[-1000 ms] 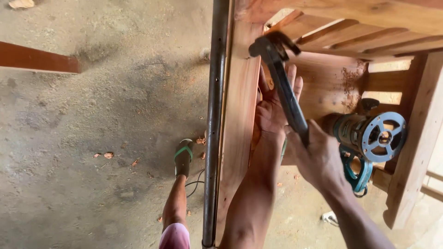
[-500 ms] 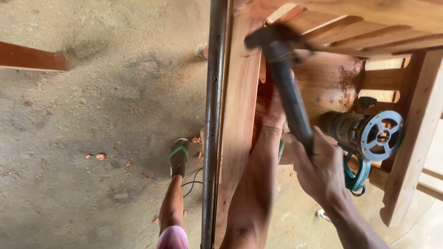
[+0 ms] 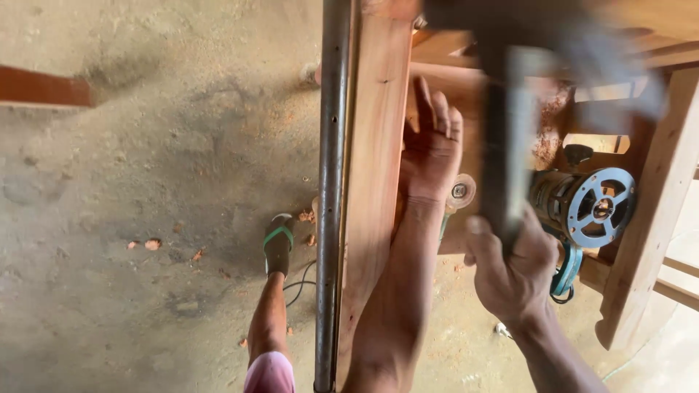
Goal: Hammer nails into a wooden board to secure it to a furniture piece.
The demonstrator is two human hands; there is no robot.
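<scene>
My right hand (image 3: 513,273) grips the dark handle of a hammer (image 3: 502,138). The hammer is raised and blurred, with its head near the top edge of the view. My left hand (image 3: 431,145) lies flat with fingers together against the reddish wooden frame (image 3: 375,160), just right of an upright board. Whether it pinches a nail I cannot tell. A grey metal pipe (image 3: 331,182) runs along the board's left side.
A teal and silver power tool (image 3: 590,207) lies on the frame by my right hand. My foot in a green-strapped sandal (image 3: 277,244) stands on the dusty concrete floor (image 3: 145,218), near a thin cable. A red-brown plank (image 3: 44,87) lies at far left.
The hammer has swung upward and closer to the camera, now blurred. The view has shifted in closer to the frame. My left hand stays on the wood.
</scene>
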